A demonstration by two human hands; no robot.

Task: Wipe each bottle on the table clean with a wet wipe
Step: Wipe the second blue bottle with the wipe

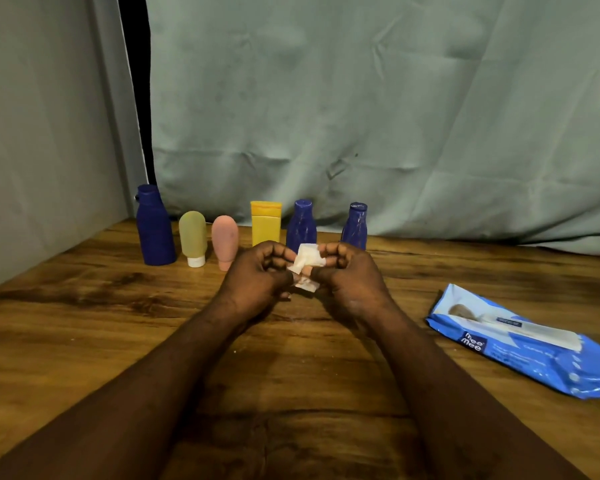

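Six bottles stand in a row on the surface; a blue wipes pack lies at right. Just before them I see the left hand and the right hand, fingers curled, pinching one folded wipe.

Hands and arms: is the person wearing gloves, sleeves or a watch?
The left hand and right hand are bare, no gloves. No sleeves show either: both forearms are uncovered down to the picture's bottom edge. No watch or bracelet shows at the wrists.
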